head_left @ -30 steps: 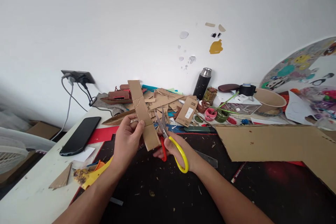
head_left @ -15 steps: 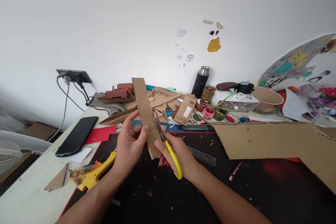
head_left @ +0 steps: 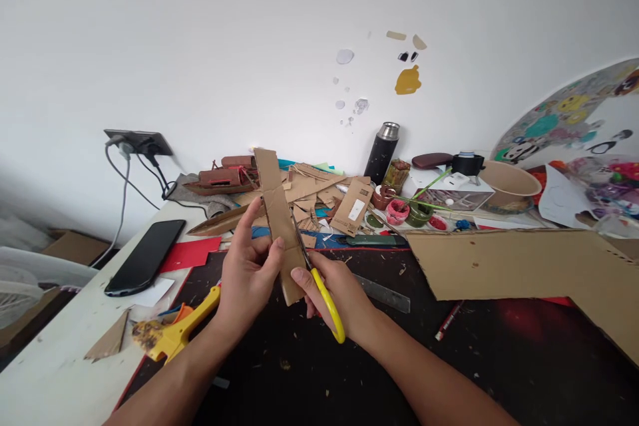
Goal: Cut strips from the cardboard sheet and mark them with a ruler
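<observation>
A long brown cardboard strip stands tilted above the dark mat, pinched between the thumb and fingers of my left hand. My right hand grips scissors with yellow handles. Their blades point up and away, lying along the strip's right edge; how far they are apart is hard to make out. The right thumb also rests near the lower end of the strip. Part of the scissors' lower handle is hidden behind my right hand.
A yellow glue gun and a black phone lie to the left. Cardboard scraps, paint jars and a black flask crowd the wall. At right are a large cardboard sheet, a clear ruler and a pencil.
The cardboard strip has tilted and turned slightly in my left hand, its top shifting a little right. The scissors have changed angle slightly at its right edge. Both hands keep their grip.
</observation>
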Demonstrator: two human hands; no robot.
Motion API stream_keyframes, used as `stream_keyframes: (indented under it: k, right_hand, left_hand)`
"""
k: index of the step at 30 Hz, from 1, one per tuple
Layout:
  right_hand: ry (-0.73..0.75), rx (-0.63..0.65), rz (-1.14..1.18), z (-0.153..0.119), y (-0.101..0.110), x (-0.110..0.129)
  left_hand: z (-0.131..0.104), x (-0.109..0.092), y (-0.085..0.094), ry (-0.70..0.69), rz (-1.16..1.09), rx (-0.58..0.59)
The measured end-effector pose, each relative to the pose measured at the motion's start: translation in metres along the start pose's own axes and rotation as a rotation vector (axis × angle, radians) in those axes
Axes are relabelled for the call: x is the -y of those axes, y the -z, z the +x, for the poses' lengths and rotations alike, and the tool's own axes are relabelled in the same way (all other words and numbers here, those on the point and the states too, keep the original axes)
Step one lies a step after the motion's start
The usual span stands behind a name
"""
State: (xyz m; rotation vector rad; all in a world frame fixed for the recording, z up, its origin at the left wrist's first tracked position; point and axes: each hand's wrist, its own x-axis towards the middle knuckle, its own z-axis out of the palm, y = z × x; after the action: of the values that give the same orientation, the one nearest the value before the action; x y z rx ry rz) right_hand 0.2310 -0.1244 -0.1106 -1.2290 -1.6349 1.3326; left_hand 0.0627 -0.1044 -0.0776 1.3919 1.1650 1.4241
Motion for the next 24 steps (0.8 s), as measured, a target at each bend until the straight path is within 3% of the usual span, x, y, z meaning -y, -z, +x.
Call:
stream_keyframes:
  k: [24]
  right_hand:
    - [-0.093,-0.062,-0.015,-0.0007,-0.0002,0.0064]
  left_hand:
    - [0.0034,0.0002,-0.0036,0.048,0.02,0.018]
